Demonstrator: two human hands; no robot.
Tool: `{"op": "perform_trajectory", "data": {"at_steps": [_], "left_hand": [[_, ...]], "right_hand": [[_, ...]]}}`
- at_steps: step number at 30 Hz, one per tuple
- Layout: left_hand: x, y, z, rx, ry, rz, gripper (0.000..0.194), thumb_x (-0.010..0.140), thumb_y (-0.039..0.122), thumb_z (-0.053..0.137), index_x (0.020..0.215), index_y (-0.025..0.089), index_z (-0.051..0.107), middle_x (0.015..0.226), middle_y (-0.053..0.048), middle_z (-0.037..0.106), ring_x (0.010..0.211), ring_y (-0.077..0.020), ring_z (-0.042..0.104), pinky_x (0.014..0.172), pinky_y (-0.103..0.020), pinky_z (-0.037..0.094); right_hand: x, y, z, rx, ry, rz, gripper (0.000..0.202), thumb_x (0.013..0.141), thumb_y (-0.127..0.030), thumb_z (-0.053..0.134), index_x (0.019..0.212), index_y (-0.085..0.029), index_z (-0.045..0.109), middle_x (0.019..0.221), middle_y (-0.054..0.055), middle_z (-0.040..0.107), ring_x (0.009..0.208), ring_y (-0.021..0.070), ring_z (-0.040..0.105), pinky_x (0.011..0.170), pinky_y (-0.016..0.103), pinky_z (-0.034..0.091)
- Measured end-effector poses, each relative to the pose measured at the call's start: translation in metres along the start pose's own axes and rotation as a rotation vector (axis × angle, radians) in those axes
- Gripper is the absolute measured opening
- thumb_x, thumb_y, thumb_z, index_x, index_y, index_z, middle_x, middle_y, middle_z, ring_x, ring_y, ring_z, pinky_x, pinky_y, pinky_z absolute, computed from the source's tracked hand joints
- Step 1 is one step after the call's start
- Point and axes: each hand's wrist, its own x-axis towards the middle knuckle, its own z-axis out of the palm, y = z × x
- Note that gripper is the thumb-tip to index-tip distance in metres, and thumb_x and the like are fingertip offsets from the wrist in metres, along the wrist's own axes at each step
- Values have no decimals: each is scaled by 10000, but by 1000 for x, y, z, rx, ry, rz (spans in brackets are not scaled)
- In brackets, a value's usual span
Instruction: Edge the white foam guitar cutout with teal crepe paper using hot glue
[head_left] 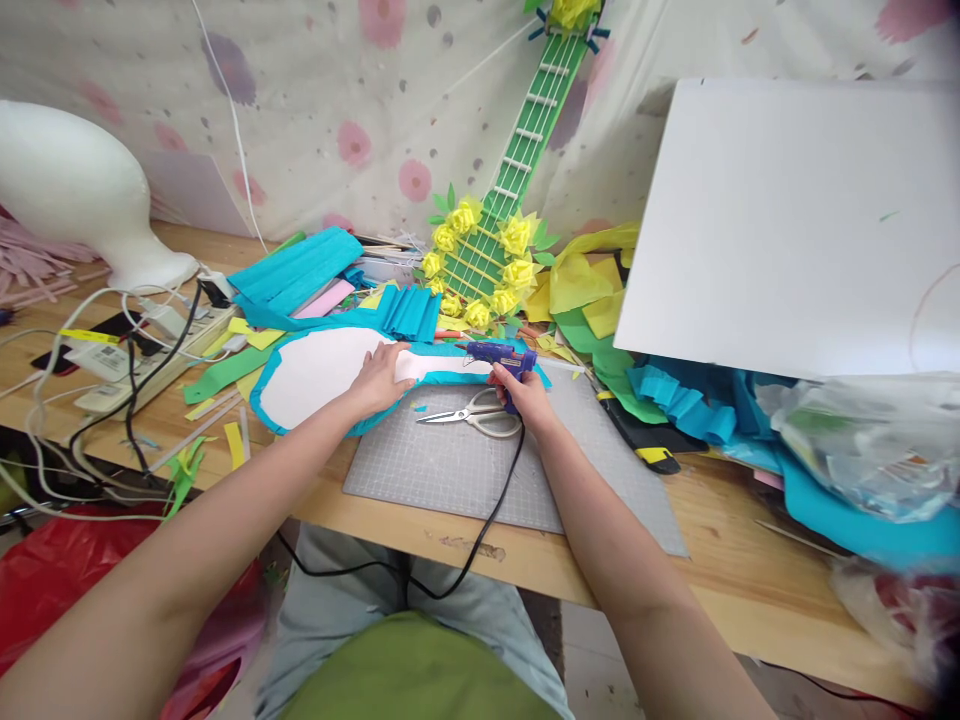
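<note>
A guitar-shaped white board with blue crepe paper folded round its edge lies flat, its neck pointing right. Flat on it, where the body meets the neck, rests my left hand, fingers stretched out. My right hand is wrapped round a purple hot glue gun, whose nozzle points left above the neck. From the gun's handle a black cord runs down over the table edge. Just below the neck, white-handled scissors lie on the grey cutting mat.
A green paper guitar with yellow flowers leans against the curtain. At left stand a white foam head and a power strip with tangled cords. A large white board and blue crepe paper occupy the right side. Paper scraps surround the mat.
</note>
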Motion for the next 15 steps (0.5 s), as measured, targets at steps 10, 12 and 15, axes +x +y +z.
{"op": "perform_trajectory", "data": {"at_steps": [10,12,15], "left_hand": [[6,3,-20,-444,256,-282,205,808,312,444,907,145,510,991,-94,597,926,-180,555,850,-303,420],[7,3,-30,-478,314,-332,269,825,404,424,710,169,487,723,-43,572,691,-145,538,693,-284,433],[8,3,-41,-415,310,-314,409,808,485,442,524,198,381,491,15,406,513,-119,418,591,-296,375]], "right_hand": [[0,2,-1,13,9,7,408,652,-577,619,615,-172,587,492,-25,490,430,78,422,432,230,330],[0,2,-1,6,13,18,413,649,-585,616,623,-174,595,492,-24,493,431,79,423,425,227,334],[0,2,-1,-18,15,28,422,654,-605,599,642,-183,605,482,-23,490,435,85,425,419,225,344]]}}
